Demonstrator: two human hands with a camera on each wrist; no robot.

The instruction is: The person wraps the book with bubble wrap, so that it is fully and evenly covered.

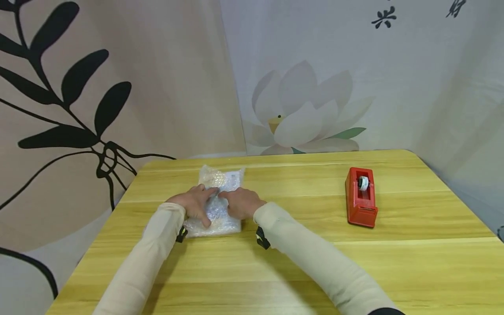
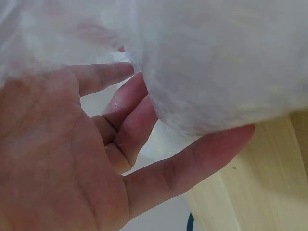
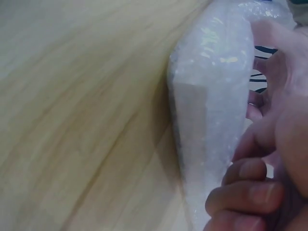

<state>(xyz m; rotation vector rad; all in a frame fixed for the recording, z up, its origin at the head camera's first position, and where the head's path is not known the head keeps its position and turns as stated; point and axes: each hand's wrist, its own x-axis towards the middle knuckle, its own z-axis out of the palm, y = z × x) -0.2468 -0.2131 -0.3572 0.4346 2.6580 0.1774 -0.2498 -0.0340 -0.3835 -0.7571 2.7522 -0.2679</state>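
Note:
A flat package in clear bubble wrap lies on the wooden table, left of the middle; a pale label-like patch shows near its far right corner. My left hand rests over the left side of the package, thumb and fingers spread apart. In the left wrist view its fingertips touch the wrapped edge. From the right, my right hand reaches onto the package with the index finger extended against the wrap. Its other fingers are curled close beside the wrap in the right wrist view.
To the right on the wooden table stands a red tape dispenser holding a small roll of tape. A printed cloth with dark leaves and a pale lotus hangs behind the table's far edge.

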